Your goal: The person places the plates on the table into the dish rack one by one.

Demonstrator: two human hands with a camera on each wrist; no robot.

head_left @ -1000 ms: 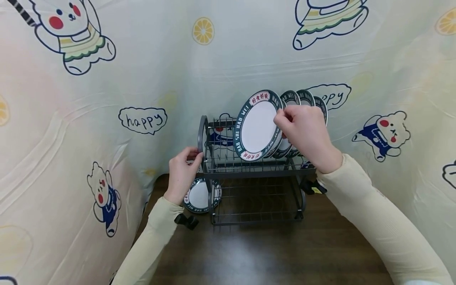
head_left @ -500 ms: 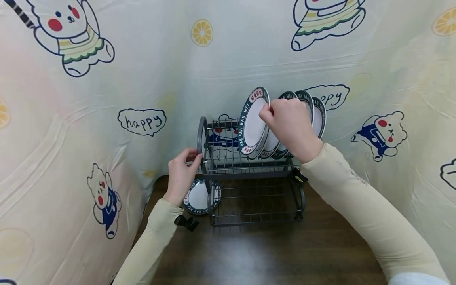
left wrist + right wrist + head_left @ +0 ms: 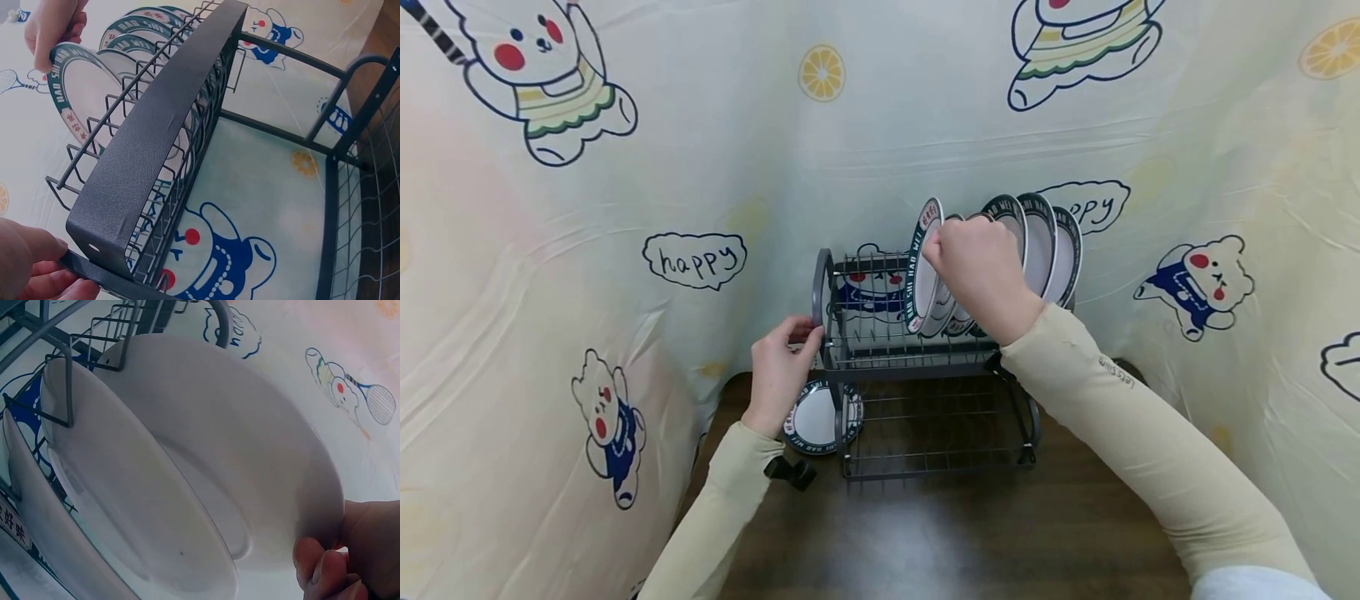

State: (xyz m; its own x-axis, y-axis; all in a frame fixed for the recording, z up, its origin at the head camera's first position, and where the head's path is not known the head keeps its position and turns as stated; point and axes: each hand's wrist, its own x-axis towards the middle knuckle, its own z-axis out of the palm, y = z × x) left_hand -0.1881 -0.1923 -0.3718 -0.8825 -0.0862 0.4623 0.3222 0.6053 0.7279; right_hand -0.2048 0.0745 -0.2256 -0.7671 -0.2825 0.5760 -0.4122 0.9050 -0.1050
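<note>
My right hand (image 3: 981, 271) pinches the rim of a white plate (image 3: 922, 279) with a dark green patterned border. That plate stands on edge, leaning, in the upper tier of a dark metal dish rack (image 3: 917, 370). Its plain underside (image 3: 250, 437) shows in the right wrist view, with the fingers (image 3: 328, 569) at its rim. Right of it several matching plates (image 3: 1039, 242) stand in the slots, partly hidden behind my hand. My left hand (image 3: 778, 371) grips the left end frame of the rack between thumb and fingers; the left wrist view shows these fingers (image 3: 50, 281) on the dark bar.
Another matching plate (image 3: 814, 419) lies low at the left, partly behind the rack's leg. Below the plates is the rack's lower wire tier (image 3: 936, 425). The brown wooden table (image 3: 895, 533) extends in front, and a printed cloth (image 3: 700, 125) hangs behind and at both sides.
My right hand has moved left and slightly lower. The plate in it has turned from nearly facing me to more edge-on, in line with the slots. My left hand has stayed on the rack.
</note>
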